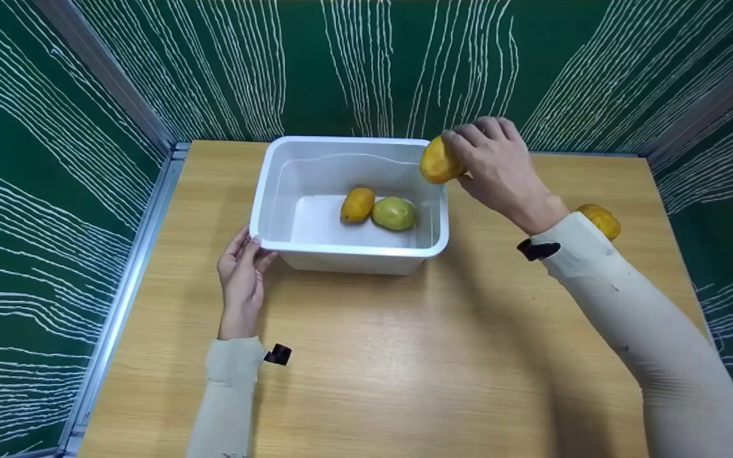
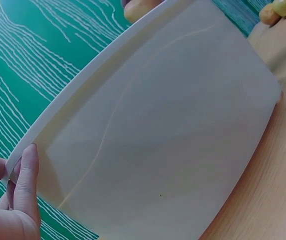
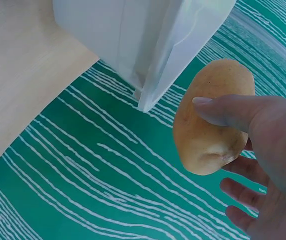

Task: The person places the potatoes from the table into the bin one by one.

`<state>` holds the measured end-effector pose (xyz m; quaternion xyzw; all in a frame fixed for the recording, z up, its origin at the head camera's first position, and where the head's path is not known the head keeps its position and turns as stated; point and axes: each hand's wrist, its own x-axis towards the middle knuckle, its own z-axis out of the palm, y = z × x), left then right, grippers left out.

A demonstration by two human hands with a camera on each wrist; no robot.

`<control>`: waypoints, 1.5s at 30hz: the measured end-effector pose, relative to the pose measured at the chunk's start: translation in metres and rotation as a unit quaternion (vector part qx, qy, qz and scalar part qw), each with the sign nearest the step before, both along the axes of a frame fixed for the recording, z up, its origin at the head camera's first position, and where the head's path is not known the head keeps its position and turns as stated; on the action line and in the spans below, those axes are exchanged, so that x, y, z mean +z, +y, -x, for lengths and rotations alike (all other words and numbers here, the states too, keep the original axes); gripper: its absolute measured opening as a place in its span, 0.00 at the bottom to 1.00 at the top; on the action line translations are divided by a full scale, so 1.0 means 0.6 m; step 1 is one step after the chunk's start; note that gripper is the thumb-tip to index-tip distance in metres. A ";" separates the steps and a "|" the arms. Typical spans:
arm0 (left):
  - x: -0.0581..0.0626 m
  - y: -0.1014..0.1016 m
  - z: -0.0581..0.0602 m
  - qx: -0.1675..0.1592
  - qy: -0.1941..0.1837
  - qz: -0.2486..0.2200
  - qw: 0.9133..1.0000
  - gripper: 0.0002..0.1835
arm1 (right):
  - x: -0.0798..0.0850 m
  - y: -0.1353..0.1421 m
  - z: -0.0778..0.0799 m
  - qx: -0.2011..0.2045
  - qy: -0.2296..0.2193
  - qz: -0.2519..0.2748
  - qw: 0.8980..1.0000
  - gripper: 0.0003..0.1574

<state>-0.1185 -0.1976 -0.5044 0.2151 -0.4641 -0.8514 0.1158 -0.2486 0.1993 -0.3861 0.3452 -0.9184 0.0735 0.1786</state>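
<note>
A yellow mango point(image 1: 441, 161) is in my right hand point(image 1: 497, 168), raised over the right rim of a white plastic bin point(image 1: 350, 250). The right wrist view shows the thumb laid across the mango point(image 3: 213, 130) and fingers behind it. My left hand point(image 1: 241, 273) pinches the bin's near left corner; in the left wrist view its fingers point(image 2: 27, 185) hook the rim. Inside the bin, a yellow mango point(image 1: 357, 205) lies beside a green one point(image 1: 394, 213) on the floor.
Another yellow mango point(image 1: 599, 221) sits on the wooden table point(image 1: 354, 356) right of the bin, partly behind my right forearm. The left wrist view also shows a greenish-yellow fruit point(image 2: 285, 6) there. Green walls point(image 1: 303, 70) with white lines enclose the table's back and sides.
</note>
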 end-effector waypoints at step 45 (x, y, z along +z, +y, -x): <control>0.000 0.000 0.003 0.005 -0.018 -0.002 1.000 0.25 | 0.004 -0.111 0.010 0.064 -0.072 -0.060 0.994 0.34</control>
